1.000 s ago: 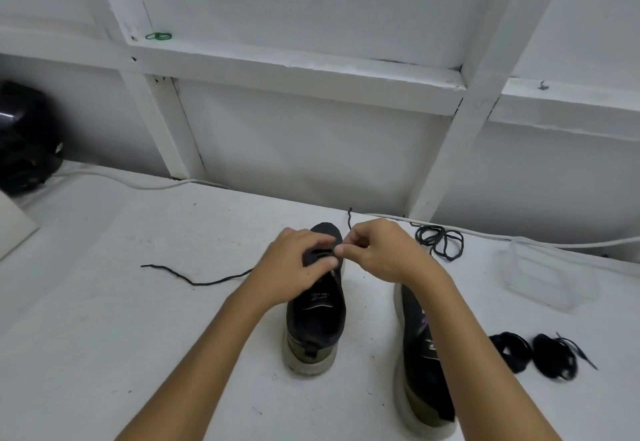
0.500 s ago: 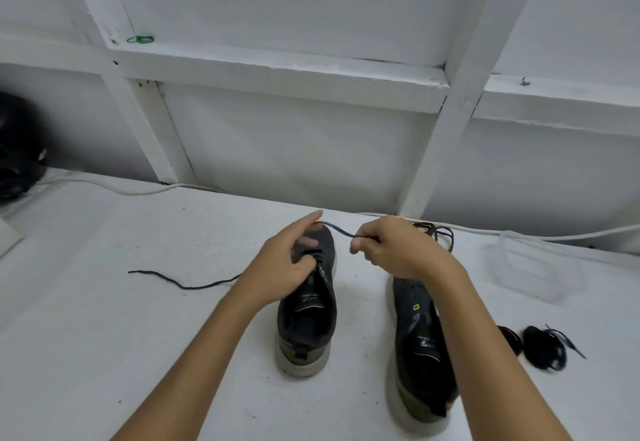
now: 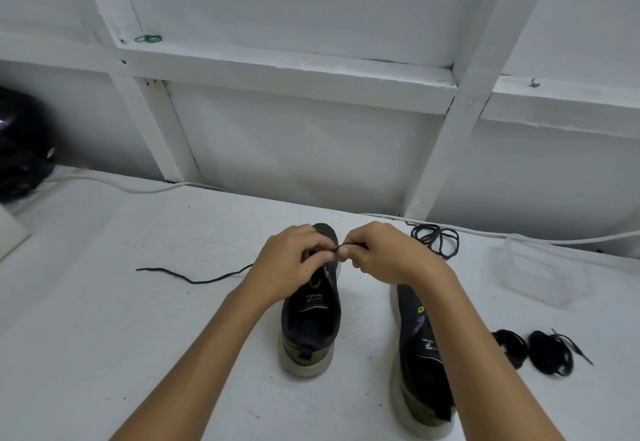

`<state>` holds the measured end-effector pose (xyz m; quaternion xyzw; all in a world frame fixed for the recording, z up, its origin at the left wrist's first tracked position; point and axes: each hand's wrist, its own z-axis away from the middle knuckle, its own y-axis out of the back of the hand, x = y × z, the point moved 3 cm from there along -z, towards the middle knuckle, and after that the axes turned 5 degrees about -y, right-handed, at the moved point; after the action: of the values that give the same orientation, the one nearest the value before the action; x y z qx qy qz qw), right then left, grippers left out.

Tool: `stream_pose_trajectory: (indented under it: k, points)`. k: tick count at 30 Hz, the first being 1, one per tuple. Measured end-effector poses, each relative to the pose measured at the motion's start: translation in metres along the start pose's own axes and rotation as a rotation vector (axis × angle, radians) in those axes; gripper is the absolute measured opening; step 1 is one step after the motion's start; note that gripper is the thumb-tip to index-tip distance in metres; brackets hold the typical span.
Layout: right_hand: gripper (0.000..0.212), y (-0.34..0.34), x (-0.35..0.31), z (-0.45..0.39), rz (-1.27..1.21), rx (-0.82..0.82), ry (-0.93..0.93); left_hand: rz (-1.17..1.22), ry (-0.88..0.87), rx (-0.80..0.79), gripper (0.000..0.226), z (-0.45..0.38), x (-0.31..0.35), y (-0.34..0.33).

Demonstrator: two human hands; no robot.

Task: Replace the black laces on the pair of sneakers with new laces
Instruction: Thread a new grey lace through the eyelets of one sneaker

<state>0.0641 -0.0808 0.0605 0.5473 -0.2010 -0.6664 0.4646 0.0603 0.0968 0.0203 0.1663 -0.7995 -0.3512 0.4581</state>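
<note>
Two dark sneakers with pale soles stand on the white table, heels toward me. My left hand (image 3: 289,265) rests on the front of the left sneaker (image 3: 310,322), its fingers curled at the eyelets. My right hand (image 3: 377,255) pinches a black lace (image 3: 346,245) just above that shoe's toe, fingertips almost meeting the left hand's. The lace's other end (image 3: 190,277) trails left across the table. My right forearm partly covers the right sneaker (image 3: 415,347).
A loose coil of black lace (image 3: 437,238) lies behind the right sneaker. Two bundled black laces (image 3: 533,350) sit at the right. A clear plastic box (image 3: 540,269) stands at far right, a black helmet (image 3: 20,146) at far left. A white cable (image 3: 114,184) runs along the wall.
My right hand, which had drawn the lace out to the right and up, has come back close to the left hand over the shoe's toe. The camera view shifted slightly.
</note>
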Motion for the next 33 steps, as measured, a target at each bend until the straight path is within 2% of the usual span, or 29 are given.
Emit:
stream_pose_trajectory:
  k: [2,3,5,7,9,12,14,18,20,21,24,25,27,29,31,33]
  points:
    - [0.025,-0.001,-0.002,0.000,-0.003,0.001,0.003,-0.030,0.028,0.040,0.007,0.000,-0.002,0.003]
    - [0.028,-0.001,-0.002,0.001,-0.014,0.005,-0.004,-0.020,0.082,0.112,0.007,0.000,-0.005,0.007]
    - [0.031,0.000,0.003,0.002,-0.039,0.009,-0.035,0.042,0.259,0.325,0.009,0.002,-0.017,0.021]
    - [0.031,0.000,0.012,0.002,-0.039,0.008,-0.076,0.124,0.509,0.462,0.010,0.008,-0.033,0.035]
    - [0.031,-0.002,0.021,0.002,-0.011,0.001,-0.109,0.158,0.705,0.501,0.011,0.018,-0.048,0.043]
    - [0.033,-0.009,0.032,-0.001,-0.006,0.000,-0.153,0.160,0.833,0.493,0.015,0.029,-0.065,0.042]
    - [0.035,-0.016,0.036,-0.002,-0.044,0.017,-0.165,0.161,0.845,0.436,0.014,0.033,-0.070,0.037]
    - [0.029,-0.034,0.035,-0.005,-0.095,0.038,-0.181,0.181,0.738,0.336,0.012,0.031,-0.061,0.027]
    - [0.024,-0.040,0.033,-0.009,-0.082,0.115,-0.199,0.193,0.657,0.285,0.013,0.028,-0.053,0.026]
    - [0.029,-0.042,0.031,-0.011,-0.091,0.165,-0.183,0.204,0.595,0.230,0.013,0.026,-0.049,0.026]
    - [0.057,-0.046,0.016,-0.014,-0.116,0.262,0.009,0.220,0.364,0.040,0.015,0.020,-0.029,0.027]
    - [0.058,-0.047,0.010,-0.016,-0.097,0.263,0.073,0.211,0.303,-0.006,0.016,0.017,-0.024,0.027]
    - [0.039,-0.048,0.002,-0.021,-0.064,0.277,0.143,0.181,0.227,-0.044,0.016,0.013,-0.015,0.027]
    - [0.018,-0.046,0.001,-0.023,-0.029,0.278,0.095,0.178,0.244,0.057,0.015,0.009,-0.016,0.032]
    - [0.020,-0.045,0.008,-0.021,-0.031,0.231,0.004,0.227,0.374,0.258,0.014,0.008,-0.030,0.045]
    - [0.023,-0.044,0.020,-0.017,-0.009,0.197,-0.036,0.236,0.529,0.391,0.013,0.012,-0.047,0.056]
